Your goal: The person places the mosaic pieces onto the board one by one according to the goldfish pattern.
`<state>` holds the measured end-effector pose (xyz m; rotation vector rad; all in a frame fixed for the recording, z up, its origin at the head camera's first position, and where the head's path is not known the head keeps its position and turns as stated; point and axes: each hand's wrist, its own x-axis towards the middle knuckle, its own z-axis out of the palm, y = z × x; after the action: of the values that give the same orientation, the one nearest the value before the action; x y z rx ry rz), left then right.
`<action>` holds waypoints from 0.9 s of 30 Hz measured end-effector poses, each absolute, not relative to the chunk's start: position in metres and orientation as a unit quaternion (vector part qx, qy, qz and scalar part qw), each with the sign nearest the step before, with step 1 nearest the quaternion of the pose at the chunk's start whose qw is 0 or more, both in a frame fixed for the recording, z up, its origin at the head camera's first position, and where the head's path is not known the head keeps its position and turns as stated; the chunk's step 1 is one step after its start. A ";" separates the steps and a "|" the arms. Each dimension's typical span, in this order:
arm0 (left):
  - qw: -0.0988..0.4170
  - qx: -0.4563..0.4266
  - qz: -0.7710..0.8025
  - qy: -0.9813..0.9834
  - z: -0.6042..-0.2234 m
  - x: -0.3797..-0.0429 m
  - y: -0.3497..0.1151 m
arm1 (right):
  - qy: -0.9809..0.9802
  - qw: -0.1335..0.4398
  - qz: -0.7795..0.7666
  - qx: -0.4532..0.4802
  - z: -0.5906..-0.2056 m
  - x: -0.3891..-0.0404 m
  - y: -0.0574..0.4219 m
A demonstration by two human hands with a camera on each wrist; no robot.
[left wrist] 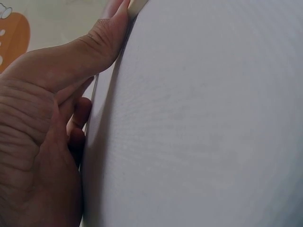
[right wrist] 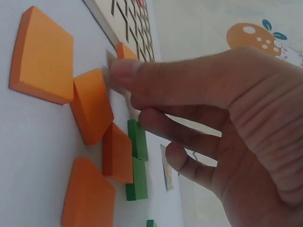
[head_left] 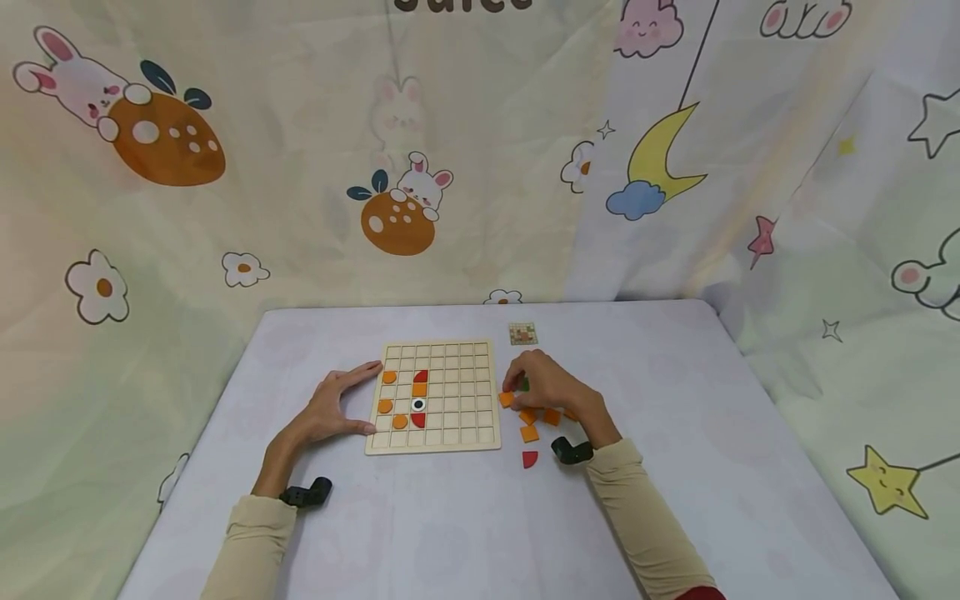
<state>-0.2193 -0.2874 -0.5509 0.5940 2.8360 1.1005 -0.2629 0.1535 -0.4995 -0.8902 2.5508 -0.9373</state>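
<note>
On the white table [head_left: 435, 529], between the left hand [head_left: 327, 408] and the right hand [head_left: 551, 385], lies a pale wooden grid board [head_left: 467, 402]. The left hand, with fingers spread, touches its edge; the right hand pinches a flat orange square tile [head_left: 506, 400].

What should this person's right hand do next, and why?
Probably carry the orange square left onto the board: the right hand seems to pinch it beside the board's right edge, while the left hand touches the opposite side.
</note>
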 end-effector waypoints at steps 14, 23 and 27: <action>0.024 0.193 0.356 0.914 -0.550 -0.219 -0.287 | 0.859 0.088 -0.372 -0.339 -0.509 -0.258 0.133; 0.021 0.192 0.356 0.914 -0.552 -0.220 -0.288 | 0.852 0.087 -0.388 -0.339 -0.516 -0.249 0.102; 0.017 0.190 0.350 0.917 -0.552 -0.219 -0.288 | 0.846 0.092 -0.396 -0.346 -0.516 -0.246 0.090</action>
<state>-0.2194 -0.2884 -0.5518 0.5907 2.8499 1.0872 -0.2464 0.0900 -0.5162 -1.0268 2.5115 -1.1760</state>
